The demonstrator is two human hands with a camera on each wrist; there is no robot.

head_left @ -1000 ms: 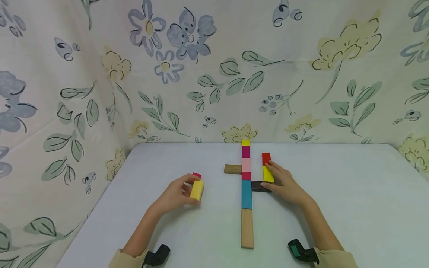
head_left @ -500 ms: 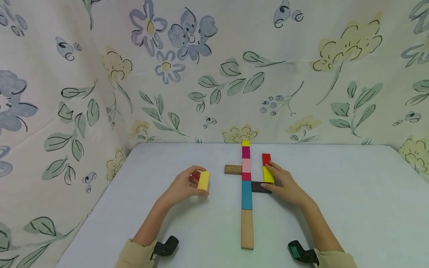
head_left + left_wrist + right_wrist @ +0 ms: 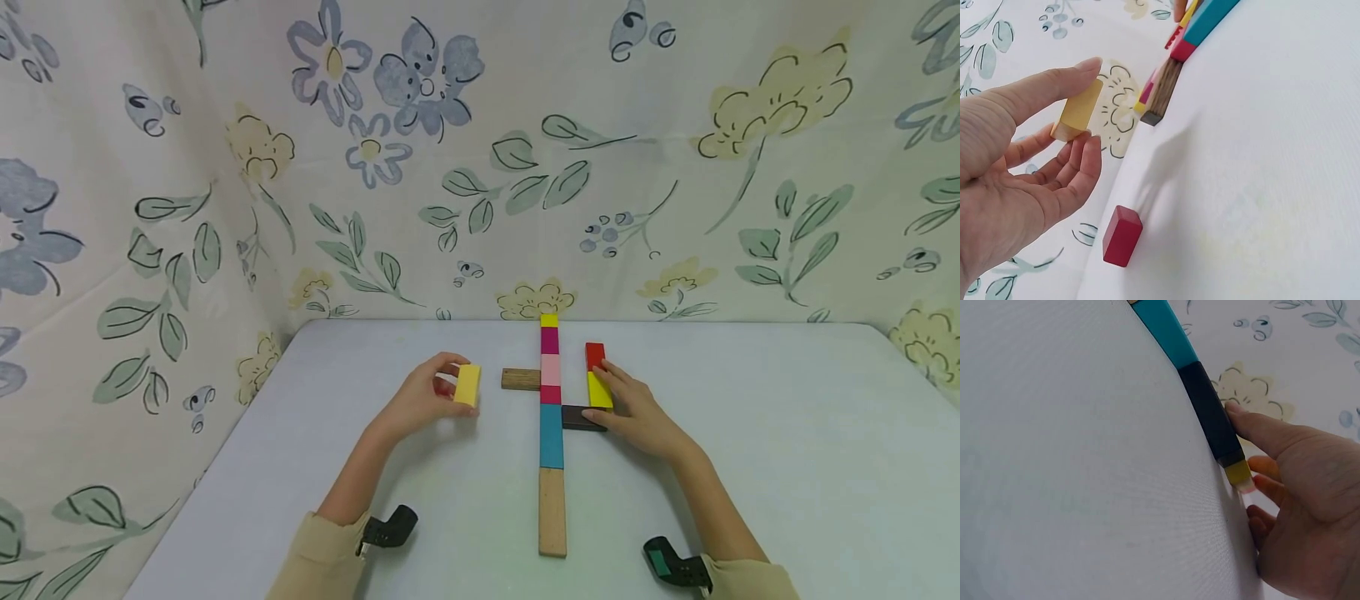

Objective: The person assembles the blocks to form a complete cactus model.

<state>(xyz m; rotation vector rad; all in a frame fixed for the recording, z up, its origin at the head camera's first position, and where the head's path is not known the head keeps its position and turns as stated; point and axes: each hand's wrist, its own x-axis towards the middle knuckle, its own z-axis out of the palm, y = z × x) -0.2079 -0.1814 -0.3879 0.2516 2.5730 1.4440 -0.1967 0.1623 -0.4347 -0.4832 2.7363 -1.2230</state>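
Note:
Over the table's left half, my left hand (image 3: 422, 398) pinches a yellow block (image 3: 467, 386) between thumb and fingers, raised off the surface. Below it in the left wrist view stands a dark red block (image 3: 1122, 236), hidden by the hand in the head view. A line of blocks runs away from me: tan (image 3: 552, 512), blue (image 3: 551, 437), red, pink (image 3: 551, 370), magenta and yellow. A brown block (image 3: 521, 379) juts left from it, a black block (image 3: 574, 417) right. My right hand (image 3: 641, 421) rests its thumb on the black block, its fingers beside another yellow block (image 3: 599, 390).
A red block (image 3: 595, 355) continues beyond the yellow one at the right hand. The white table (image 3: 787, 467) ends at a flower-patterned cloth (image 3: 480, 233) at the back. Black wrist cameras (image 3: 392, 527) sit at both sleeves.
My left hand has moved away from me and to the right with the yellow block, nearing the brown block. The dark red block became hidden behind it. My right hand has stayed in place.

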